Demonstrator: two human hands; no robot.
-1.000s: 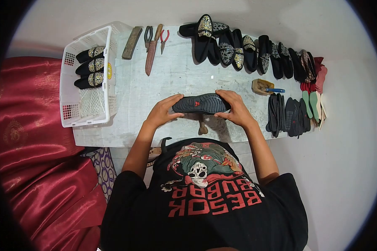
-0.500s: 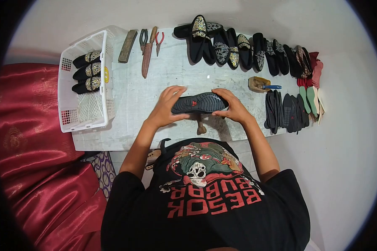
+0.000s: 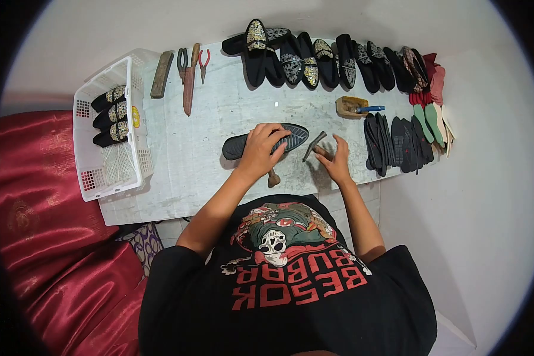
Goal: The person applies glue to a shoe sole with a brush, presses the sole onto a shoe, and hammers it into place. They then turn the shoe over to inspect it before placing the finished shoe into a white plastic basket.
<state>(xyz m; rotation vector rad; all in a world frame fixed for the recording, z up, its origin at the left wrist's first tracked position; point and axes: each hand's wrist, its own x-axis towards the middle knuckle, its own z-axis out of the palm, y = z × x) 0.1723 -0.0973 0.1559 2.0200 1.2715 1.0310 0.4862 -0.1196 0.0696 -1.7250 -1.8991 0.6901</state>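
Note:
A black shoe point(image 3: 235, 146) lies sole up over the table, its ridged sole showing and its pointed toe to the right. Across its middle lies my left hand point(image 3: 261, 152), fingers bent over the sole and gripping it. My right hand point(image 3: 337, 164) is just right of the toe, thumb and fingers around the short handle of a hammer point(image 3: 314, 146); one finger sticks up away from it. The hammer's dark metal head points towards the shoe. Below the shoe a brown knobbed end point(image 3: 273, 180) juts out; the rest of that piece is hidden.
A white basket point(image 3: 137, 157) with several decorated shoes stands left. Pliers point(image 3: 203, 65), a sheathed knife point(image 3: 188, 95) and a flat block point(image 3: 161, 74) lie at the back. Several slip-on shoes point(image 3: 291, 65) line the back edge. A glue container point(image 3: 349, 107) with a brush and stacked black soles point(image 3: 404, 145) are right.
My right hand has left the shoe and moved to the hammer, now visible. The left hand has shifted onto the middle of the sole. The whole view has moved slightly.

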